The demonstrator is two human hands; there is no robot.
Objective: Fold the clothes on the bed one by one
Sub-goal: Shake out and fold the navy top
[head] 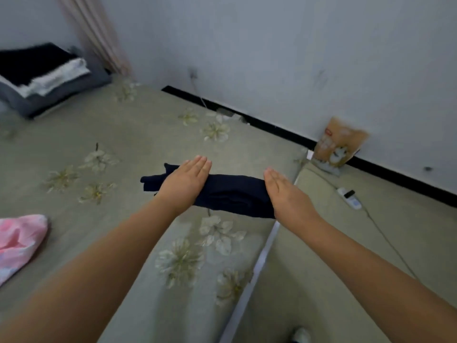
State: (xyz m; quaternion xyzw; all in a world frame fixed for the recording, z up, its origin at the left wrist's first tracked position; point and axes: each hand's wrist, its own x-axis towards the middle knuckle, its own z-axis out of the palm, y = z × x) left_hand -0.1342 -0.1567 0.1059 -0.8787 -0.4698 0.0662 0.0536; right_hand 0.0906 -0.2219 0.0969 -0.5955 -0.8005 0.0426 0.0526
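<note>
Here, one dark navy garment (230,194), folded into a narrow strip, lies near the bed's (138,134) right edge. Two hands rest flat on it, fingers straight and together: the left hand (186,180) toward its left end, the right hand (288,194) at its right end, apart from each other. At 9 o'clock lies one pink garment (21,241); at 10 o'clock, well apart, one folded stack (42,73). Open sheet spreads between. Off the edge, at 2 o'clock, a paper bag (340,144) leans on the wall; a power strip (350,198) lies at 3.
</note>
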